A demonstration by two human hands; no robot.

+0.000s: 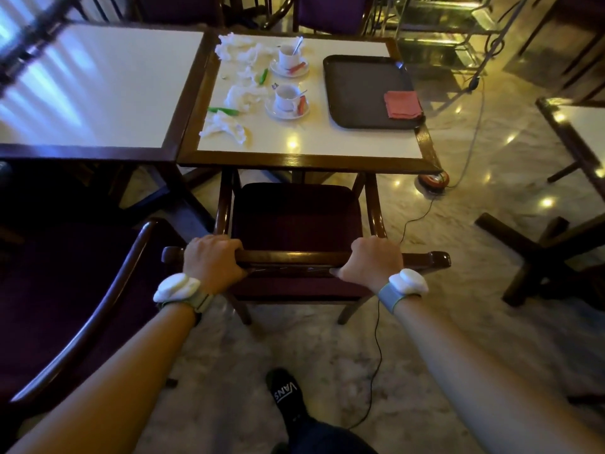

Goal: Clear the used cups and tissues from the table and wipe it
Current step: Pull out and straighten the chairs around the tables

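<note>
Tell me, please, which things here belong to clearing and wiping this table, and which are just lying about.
For the job: far cup, near cup, crumpled tissues, tray, red cloth on it, table.

Just about: chair gripped by left hand and right hand, neighbouring table, floor cable.

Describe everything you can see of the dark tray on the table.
The tray is dark brown, rectangular with rounded corners and a low raised rim, and looks like plastic. It lies flat on the right side of the white-topped table, its right edge reaching the wooden border. A folded pinkish-red cloth rests in its near right corner; the rest is bare. The left hand and right hand grip the chair back, away from it.
</note>
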